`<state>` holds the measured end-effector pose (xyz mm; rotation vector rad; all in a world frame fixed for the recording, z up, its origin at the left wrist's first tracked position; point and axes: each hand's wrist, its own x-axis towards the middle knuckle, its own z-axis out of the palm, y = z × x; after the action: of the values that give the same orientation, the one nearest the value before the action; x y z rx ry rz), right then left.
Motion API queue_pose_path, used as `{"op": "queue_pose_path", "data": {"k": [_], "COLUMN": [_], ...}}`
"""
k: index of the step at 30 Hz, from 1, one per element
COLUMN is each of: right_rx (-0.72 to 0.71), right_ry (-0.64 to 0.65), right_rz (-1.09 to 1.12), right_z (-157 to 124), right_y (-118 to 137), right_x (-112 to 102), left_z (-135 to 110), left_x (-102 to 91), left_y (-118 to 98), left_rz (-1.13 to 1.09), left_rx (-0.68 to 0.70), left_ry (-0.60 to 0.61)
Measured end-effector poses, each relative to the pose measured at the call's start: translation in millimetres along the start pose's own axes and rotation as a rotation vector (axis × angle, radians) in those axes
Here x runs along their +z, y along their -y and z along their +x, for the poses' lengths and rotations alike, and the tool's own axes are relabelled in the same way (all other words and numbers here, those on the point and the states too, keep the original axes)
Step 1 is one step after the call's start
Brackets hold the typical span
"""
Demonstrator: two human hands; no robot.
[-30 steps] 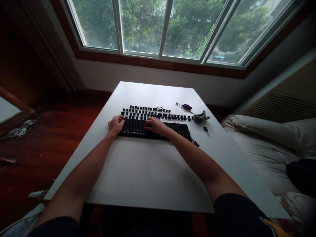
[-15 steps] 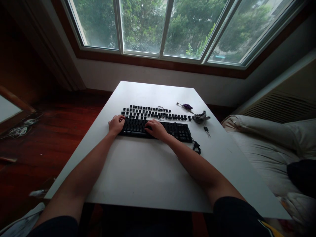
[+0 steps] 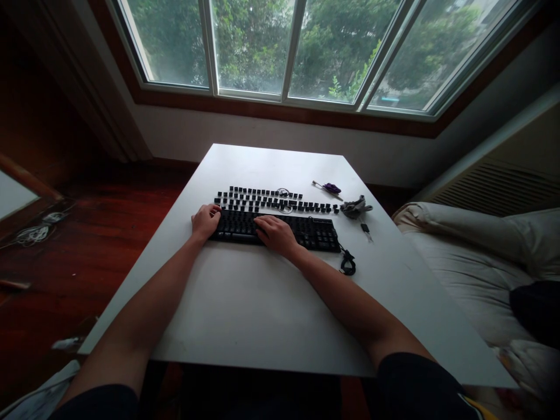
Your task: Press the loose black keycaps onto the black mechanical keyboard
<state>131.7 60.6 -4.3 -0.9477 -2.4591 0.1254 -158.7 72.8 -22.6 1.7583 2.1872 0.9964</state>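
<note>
A black computer keyboard [image 3: 238, 234] lies flat on the white table [image 3: 245, 303]. At its left end my left hand [image 3: 206, 220] is closed round the edge, fingers curled at the upper corner. My right hand [image 3: 276, 232] rests over the keyboard's middle, its fingers stretched across the keys and the thumb apart from them. Whatever lies under its palm is hidden. Just beyond the keyboard, loose black keycaps [image 3: 310, 206] are laid out in rows. The keyboard's black cable [image 3: 348, 263] is bundled at the right end.
To the right of the keycaps lie a crumpled grey cloth [image 3: 356, 206], a purple-handled brush [image 3: 331, 188] and a small black-and-clear tool [image 3: 366, 230]. Thin wire loops [image 3: 284, 192] lie among the keycaps. A pale sofa [image 3: 455, 262] stands at the right, below the window [image 3: 254, 46].
My right hand has shifted slightly left and its fingers reach out straighter over the keys. My left hand keeps its place at the keyboard's left end.
</note>
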Motion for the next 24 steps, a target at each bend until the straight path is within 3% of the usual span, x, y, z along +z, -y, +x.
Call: {"op": "queue_pose_path", "data": {"k": [6, 13, 24], "right_rx": [0.006, 0.000, 0.005], "right_ry": [0.067, 0.132, 0.091], "right_rz": [-0.141, -0.190, -0.152], "right_z": [-12, -12, -13], "right_y": [23, 20, 25], "right_x": [12, 27, 21], "left_z": [0, 0, 0], "left_x": [-1.5, -0.9, -3.7], "left_y": [-1, 2, 3], "left_rz": [0.009, -0.001, -0.001], "left_rx": [-0.032, -0.024, -0.026], "left_ry": [0.006, -0.003, 0.004]}}
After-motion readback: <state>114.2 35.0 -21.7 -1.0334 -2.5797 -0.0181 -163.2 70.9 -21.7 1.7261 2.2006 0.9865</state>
